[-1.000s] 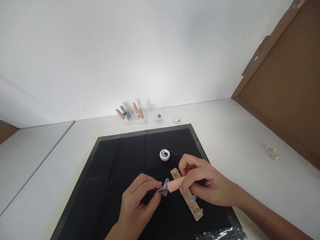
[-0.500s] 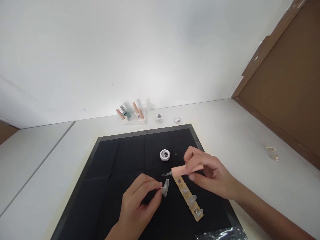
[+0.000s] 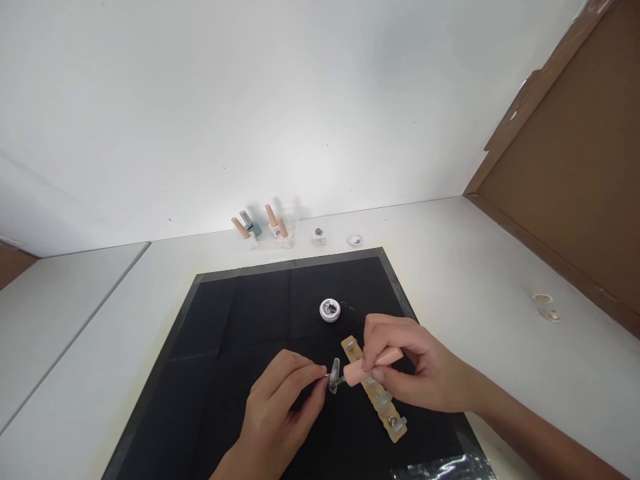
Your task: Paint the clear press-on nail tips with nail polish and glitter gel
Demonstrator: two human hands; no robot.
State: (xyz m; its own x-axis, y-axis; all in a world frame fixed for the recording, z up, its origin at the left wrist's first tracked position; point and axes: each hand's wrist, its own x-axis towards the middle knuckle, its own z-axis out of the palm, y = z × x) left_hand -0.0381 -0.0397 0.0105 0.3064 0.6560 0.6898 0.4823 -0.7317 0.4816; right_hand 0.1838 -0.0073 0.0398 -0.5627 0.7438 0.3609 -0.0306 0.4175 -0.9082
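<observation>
My left hand [image 3: 285, 407] pinches a thin stem at the back of a clear false nail [image 3: 335, 373], which stands nearly upright. In my right hand [image 3: 407, 367] is a nail polish brush with a peach cap [image 3: 356, 372]. Its bristle end meets the lower face of the nail. Under the brush lies a tan nail stand strip [image 3: 397, 432] bearing several more clear nails, partly hidden by my right hand. Behind it sits a small round pot [image 3: 330, 311] with silvery flakes inside.
Several polish bottles [image 3: 284, 235] stand along the wall at the back, beside a small open bottle [image 3: 319, 237] and a white lid [image 3: 355, 241]. Two small round pieces [image 3: 542, 298] lie far right. A black mat [image 3: 250, 313] covers the tabletop, with clear plastic [image 3: 443, 468] at its front edge.
My right hand has brought the brush down from above the strip onto the false nail. The nail has turned slightly in my left hand, which has otherwise barely moved.
</observation>
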